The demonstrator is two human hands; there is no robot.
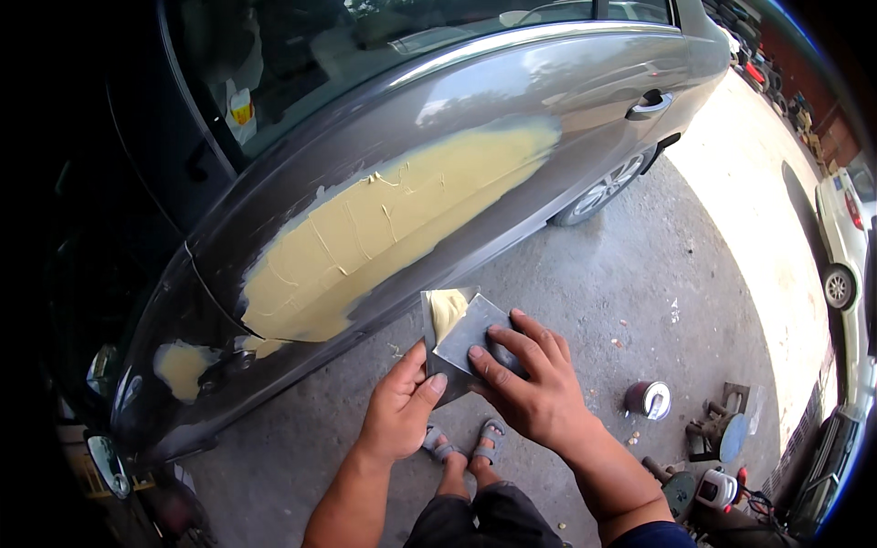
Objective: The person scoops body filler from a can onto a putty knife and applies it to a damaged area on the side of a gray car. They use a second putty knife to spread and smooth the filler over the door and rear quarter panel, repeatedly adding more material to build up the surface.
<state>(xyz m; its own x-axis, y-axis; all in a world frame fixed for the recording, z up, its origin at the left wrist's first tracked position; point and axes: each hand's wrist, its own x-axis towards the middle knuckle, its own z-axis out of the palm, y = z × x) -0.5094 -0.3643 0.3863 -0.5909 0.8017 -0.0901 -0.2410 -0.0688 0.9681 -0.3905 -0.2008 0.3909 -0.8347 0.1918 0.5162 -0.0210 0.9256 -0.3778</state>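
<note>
Rough concrete floor (585, 265), shaded here and sunlit farther right, spreads beneath the work. Cream filler (446, 309) sits on the far end of a grey mixing plate (427, 315), in front of the person and beside the car. The left hand (402, 406) pinches this plate, thumb on top; the right hand (534, 379) grips a flat grey spreader (470, 331), fingers spread over its face, thumb hidden. Good handling would mean keeping the plate steady, scraping with a low, even angle and gathering filler along one clean edge. On the grey car (493, 87), the broad filler patch (365, 228) carries raised ridges; light, overlapping strokes should suit it. Behind the window glass, a yellow-and-red label (241, 107) is too small to read. A lidded can (649, 400) stands on the floor, with no legible lettering.
</note>
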